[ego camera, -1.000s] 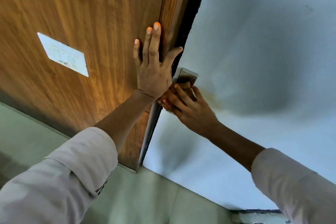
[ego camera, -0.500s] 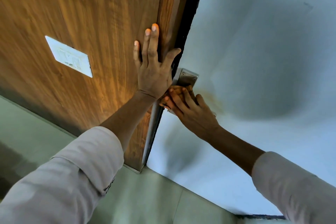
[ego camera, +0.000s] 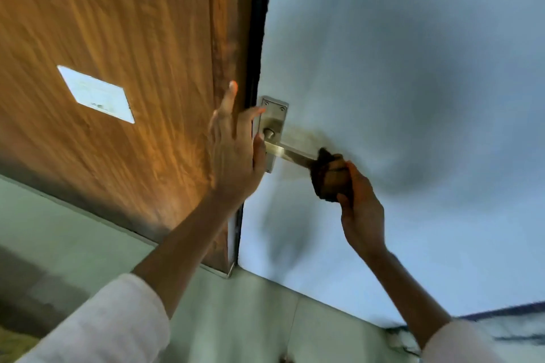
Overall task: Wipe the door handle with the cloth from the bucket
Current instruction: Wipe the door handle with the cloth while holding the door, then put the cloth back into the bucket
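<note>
Left hand [ego camera: 236, 150]: fingers spread, flat on wooden door [ego camera: 132, 38] edge
Right hand [ego camera: 361, 203]: fist clenched round dark cloth [ego camera: 326, 175]
Cloth: wraps far end of door handle [ego camera: 290, 153]; handle spans both hands

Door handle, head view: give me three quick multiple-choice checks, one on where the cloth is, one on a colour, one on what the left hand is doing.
1. Where on the lever is the cloth?
A. at the free end
B. over the backplate
C. on the wooden door face

2. What colour is the rectangular plate on the wooden door?
A. black
B. white
C. red

3. What state is the left hand in?
A. closed round the lever
B. gripping a bucket
C. open, fingers extended, at the door's edge

Answers: 1 A, the right hand bunches the dark cloth at the outer end of the door handle, away from the metal backplate. 2 B, the plate looks white against the brown wood. 3 C, the left hand is spread flat and holds nothing.
</note>
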